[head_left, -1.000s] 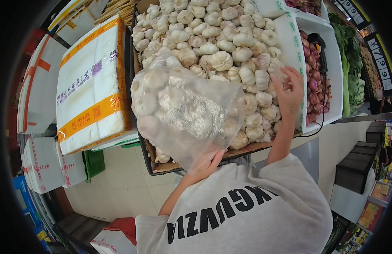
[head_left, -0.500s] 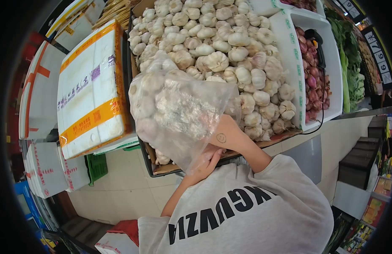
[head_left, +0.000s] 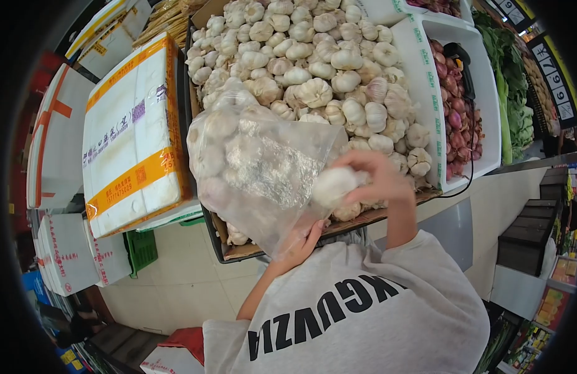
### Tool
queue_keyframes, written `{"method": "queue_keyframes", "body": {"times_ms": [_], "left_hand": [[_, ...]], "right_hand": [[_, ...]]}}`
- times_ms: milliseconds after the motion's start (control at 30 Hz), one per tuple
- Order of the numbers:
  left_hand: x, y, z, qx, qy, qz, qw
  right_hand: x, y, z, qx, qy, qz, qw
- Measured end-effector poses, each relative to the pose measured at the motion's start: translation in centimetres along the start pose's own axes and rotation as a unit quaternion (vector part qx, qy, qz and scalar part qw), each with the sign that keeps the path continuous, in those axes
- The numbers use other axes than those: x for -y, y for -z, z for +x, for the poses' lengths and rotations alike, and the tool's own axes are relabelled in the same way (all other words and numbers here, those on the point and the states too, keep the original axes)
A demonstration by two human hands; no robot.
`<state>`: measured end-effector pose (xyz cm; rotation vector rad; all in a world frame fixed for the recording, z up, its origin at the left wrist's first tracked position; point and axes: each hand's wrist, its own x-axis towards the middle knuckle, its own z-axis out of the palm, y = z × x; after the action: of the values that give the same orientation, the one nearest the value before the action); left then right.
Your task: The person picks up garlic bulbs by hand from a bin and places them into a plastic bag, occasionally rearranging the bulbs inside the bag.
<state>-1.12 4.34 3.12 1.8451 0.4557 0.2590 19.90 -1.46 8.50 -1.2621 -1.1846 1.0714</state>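
Note:
My right hand point(head_left: 385, 179) grips a white garlic bulb point(head_left: 334, 187) at the mouth of a clear plastic bag point(head_left: 288, 140). The fingers of my left hand point(head_left: 300, 242) are closed on the lower edge of this bag. Garlic bulbs show through the film, most of them on its left side. The bag lies over the front of a big heap of loose garlic point(head_left: 313, 59). A dark crate point(head_left: 215, 246) lined with cardboard holds the heap, right before my body.
At the left stands a white foam box point(head_left: 123, 134) with orange tape, and a green crate point(head_left: 142, 249) is lower down. To the right, a foam box point(head_left: 488, 134) holds red shallots point(head_left: 457, 118) and a black corded device point(head_left: 461, 59). Leafy greens point(head_left: 519, 112) lie beyond.
My right hand has come out from behind the bag's film, moving right and up, and a garlic bulb now shows in its fingers. My left hand keeps its hold.

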Motion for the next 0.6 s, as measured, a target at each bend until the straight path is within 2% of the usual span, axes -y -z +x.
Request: {"method": "queue_keyframes", "body": {"times_ms": [33,100,133,200,233,300,333,400,433,500,533,600], "left_hand": [[-0.1,0.1,0.1,0.003,0.004,0.010,1.000],[0.2,0.1,0.2,0.011,-0.009,0.028,0.999],[0.3,0.1,0.3,0.016,-0.019,0.048,0.999],[0.2,0.0,0.1,0.014,-0.005,0.028,0.999],[0.2,-0.1,0.0,0.012,0.012,0.009,1.000],[0.3,-0.1,-0.1,0.014,0.036,-0.008,0.999],[0.3,-0.1,-0.2,0.021,0.058,-0.027,0.998],[-0.2,0.0,-0.2,0.024,0.083,-0.034,0.996],[-0.4,0.1,-0.2,0.031,0.104,-0.044,0.993],[-0.1,0.1,-0.1,0.032,0.098,-0.038,0.994],[0.1,0.0,-0.1,0.037,0.090,-0.033,0.995],[0.5,-0.1,-0.2,0.025,0.065,-0.019,0.997]], "right_hand": [[0.3,1.1,-0.1,-0.040,0.049,0.028,0.998],[0.9,2.2,0.6,-0.176,0.052,0.069,0.981],[1.1,2.6,1.3,-0.176,0.053,0.067,0.981],[1.4,2.9,3.3,-0.322,0.074,0.012,0.944],[1.3,3.3,3.9,-0.319,0.075,0.014,0.945],[0.6,4.1,5.0,-0.373,0.006,-0.142,0.917],[0.2,4.3,5.4,-0.368,0.007,-0.140,0.919],[-0.3,4.3,6.1,-0.413,0.002,-0.246,0.877],[-0.2,4.0,6.2,-0.409,0.003,-0.244,0.879],[0.5,2.9,5.8,-0.443,0.066,-0.256,0.857],[0.8,2.6,5.3,-0.440,0.065,-0.255,0.859],[1.5,2.4,3.6,-0.325,0.079,-0.173,0.926]]}}
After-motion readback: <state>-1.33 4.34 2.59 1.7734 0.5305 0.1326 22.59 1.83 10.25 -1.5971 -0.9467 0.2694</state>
